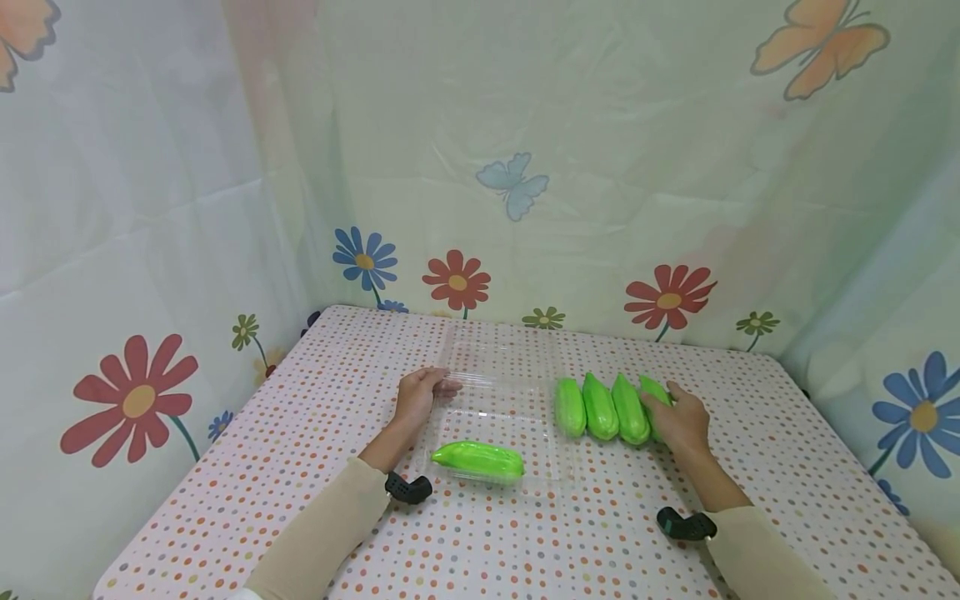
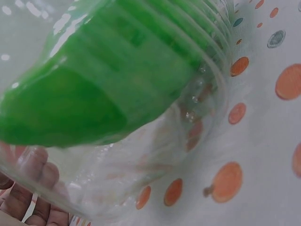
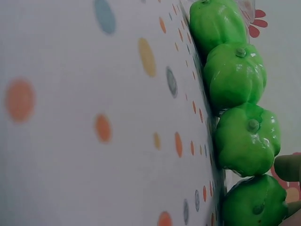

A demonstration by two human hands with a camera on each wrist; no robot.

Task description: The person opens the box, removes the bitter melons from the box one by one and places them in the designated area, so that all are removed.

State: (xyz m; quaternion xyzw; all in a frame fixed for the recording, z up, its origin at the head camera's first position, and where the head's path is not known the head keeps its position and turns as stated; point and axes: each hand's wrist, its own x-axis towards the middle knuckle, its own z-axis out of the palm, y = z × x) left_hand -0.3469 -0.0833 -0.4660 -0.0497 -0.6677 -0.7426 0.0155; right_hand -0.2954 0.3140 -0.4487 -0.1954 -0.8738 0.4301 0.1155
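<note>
A clear plastic clamshell box (image 1: 495,408) lies opened out on the table, its lid half at the back. Inside its near part rests one long, ribbed green vegetable (image 1: 480,461), lying crosswise; through the ridged wall it fills much of the left wrist view. My left hand (image 1: 420,400) holds the box's left edge. Right of the box, several similar green vegetables (image 1: 600,408) stand side by side in a row, short stem stubs facing the right wrist view. My right hand (image 1: 681,421) grips the rightmost green vegetable (image 3: 254,202), partly covering it in the head view.
A polka-dot cloth covers the table (image 1: 465,550). Behind and beside it hang curtains (image 1: 600,208) printed with flowers and butterflies. Each wrist wears a black camera mount, the left mount (image 1: 408,487) close to the box's near left corner.
</note>
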